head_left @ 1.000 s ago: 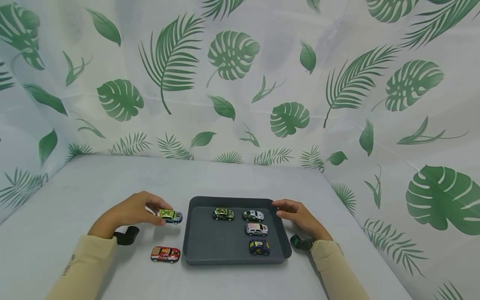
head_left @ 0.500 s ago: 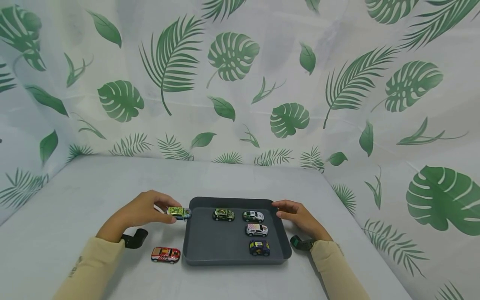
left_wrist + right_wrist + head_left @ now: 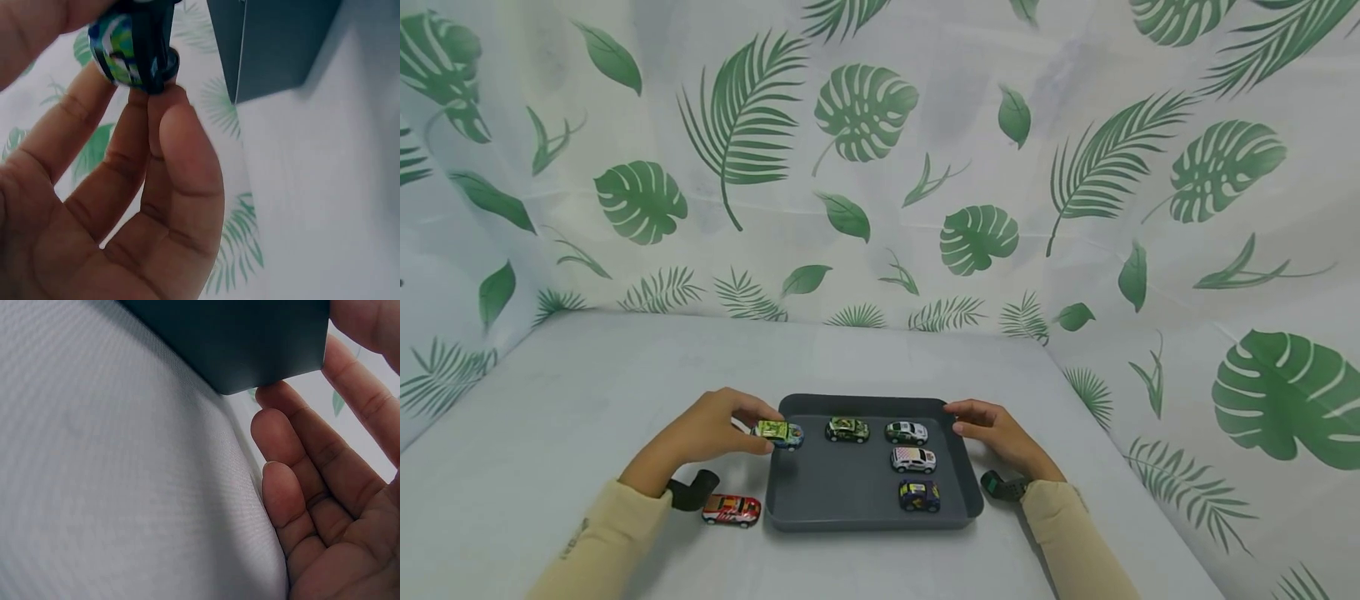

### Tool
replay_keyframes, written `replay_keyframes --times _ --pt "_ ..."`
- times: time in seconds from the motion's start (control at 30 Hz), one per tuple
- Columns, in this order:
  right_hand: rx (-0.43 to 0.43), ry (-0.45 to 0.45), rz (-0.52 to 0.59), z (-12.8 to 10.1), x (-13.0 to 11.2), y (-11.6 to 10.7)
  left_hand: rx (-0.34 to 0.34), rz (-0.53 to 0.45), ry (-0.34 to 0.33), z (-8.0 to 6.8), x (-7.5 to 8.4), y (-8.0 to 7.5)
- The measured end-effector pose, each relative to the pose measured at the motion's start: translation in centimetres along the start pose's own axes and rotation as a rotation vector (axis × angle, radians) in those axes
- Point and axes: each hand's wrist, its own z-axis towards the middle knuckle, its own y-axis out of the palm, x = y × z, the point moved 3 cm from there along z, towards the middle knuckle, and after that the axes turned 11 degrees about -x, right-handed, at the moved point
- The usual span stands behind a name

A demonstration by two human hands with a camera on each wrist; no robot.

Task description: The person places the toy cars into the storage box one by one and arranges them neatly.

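Note:
A toy car (image 3: pixel 779 433) with a yellow-green roof and blue front is pinched between the thumb and fingers of my left hand (image 3: pixel 718 427). It hangs above the left side of the grey tray (image 3: pixel 835 522). The left wrist view shows the car's dark underside edge and coloured bodywork (image 3: pixel 122 53) at the fingertips. My right hand (image 3: pixel 1000 429) rests its fingertips against the tray's right rim, fingers relaxed. In the tray stand a camouflage car (image 3: pixel 847 429), a white-and-green car (image 3: pixel 906 432), a white-and-pink car (image 3: pixel 913 459) and a dark blue car (image 3: pixel 919 495).
A red toy car (image 3: pixel 731 509) sits on the white tablecloth (image 3: pixel 820 567) left of the tray, close to the camera strapped on my left wrist (image 3: pixel 694 492). A leaf-printed cloth (image 3: pixel 880 192) hangs behind the table and along its right side.
My left hand has carried the yellow-green and blue car rightward, from outside the tray to over its left rim. My right hand and the other cars have stayed put.

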Motion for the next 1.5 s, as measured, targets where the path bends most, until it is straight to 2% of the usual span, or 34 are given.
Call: replay_keyframes --times 0.8,1.1,1.27,1.5 --pt "-0.012 -0.027 -0.027 0.2 0.0 -0.2 0.066 0.028 -0.041 1.6 1.5 2.0" --pt "-0.014 -0.038 -0.017 0.2 0.0 -0.3 0.059 0.009 -0.034 2.5 2.1 2.9" --pt "-0.014 -0.033 -0.016 0.2 -0.1 -0.3 0.063 0.000 -0.061 3.0 2.4 3.6" --pt "-0.002 -0.008 -0.021 0.1 0.1 -0.1 0.069 0.045 -0.087 3.5 3.0 4.4"
